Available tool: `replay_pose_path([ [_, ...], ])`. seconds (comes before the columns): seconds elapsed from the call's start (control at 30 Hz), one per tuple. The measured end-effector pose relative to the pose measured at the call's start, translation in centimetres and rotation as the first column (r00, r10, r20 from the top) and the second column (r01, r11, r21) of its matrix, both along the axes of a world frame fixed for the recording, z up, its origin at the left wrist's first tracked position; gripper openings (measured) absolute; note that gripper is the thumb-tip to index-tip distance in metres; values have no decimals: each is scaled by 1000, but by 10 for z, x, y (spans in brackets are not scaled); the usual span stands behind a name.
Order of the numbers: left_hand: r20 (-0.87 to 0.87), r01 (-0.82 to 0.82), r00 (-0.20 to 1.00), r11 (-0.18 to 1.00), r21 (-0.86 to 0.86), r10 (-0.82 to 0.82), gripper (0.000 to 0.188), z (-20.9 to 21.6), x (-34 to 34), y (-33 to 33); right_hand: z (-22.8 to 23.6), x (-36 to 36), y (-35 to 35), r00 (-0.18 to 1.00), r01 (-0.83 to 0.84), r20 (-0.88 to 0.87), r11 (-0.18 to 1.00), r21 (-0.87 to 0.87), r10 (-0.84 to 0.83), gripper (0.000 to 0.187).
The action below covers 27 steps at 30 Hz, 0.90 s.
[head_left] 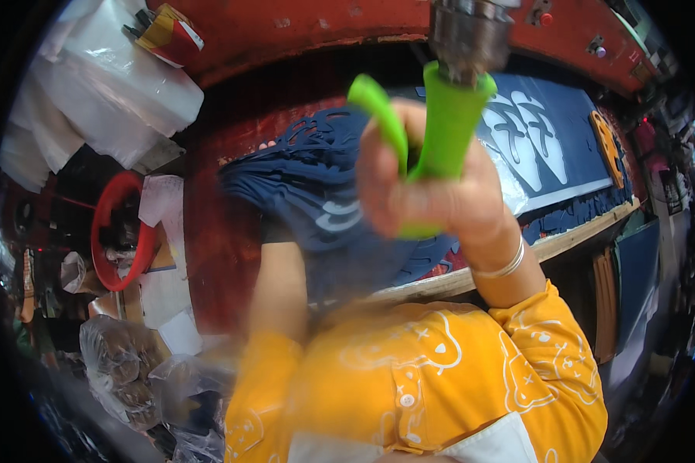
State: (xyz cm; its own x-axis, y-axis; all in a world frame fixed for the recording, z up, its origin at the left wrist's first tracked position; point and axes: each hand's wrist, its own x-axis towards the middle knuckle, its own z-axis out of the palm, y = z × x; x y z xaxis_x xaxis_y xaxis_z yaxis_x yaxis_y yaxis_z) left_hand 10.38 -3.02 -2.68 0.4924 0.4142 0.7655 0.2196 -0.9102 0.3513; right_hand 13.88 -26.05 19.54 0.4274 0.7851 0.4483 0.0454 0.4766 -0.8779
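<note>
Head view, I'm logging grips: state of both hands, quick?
Left hand: mostly hidden by dark blue flexible cutout sheet; grip cannot be told.
Right hand: closed around bright green forked handle.

Text: we can read none | paper sheet [162, 202], nine o'clock: any writing too small for us to tell

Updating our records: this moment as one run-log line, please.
right hand: grips green handle; left hand: mostly hidden by bunched navy cut-out sheet
</note>
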Motion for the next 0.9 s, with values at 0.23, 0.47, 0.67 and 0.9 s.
replay_pose_path([
  [0.23,201,53,980,978,-204,-11,38,16,4,12,24,2,37,855,328,356,925,191,-377,17],
  [0.47,266,31,963,966,-258,41,22,34,8,13,49,-12,35,994,-82,86,977,196,66,20],
  [0.67,332,89,937,994,64,-106,33,64,13,14,45,0,31,993,-68,116,957,283,37,20],
  [0.9,785,878,479,211,-431,-391,29,143,-48,-20,91,33,-4,997,-36,-41,877,479,63,20],
])
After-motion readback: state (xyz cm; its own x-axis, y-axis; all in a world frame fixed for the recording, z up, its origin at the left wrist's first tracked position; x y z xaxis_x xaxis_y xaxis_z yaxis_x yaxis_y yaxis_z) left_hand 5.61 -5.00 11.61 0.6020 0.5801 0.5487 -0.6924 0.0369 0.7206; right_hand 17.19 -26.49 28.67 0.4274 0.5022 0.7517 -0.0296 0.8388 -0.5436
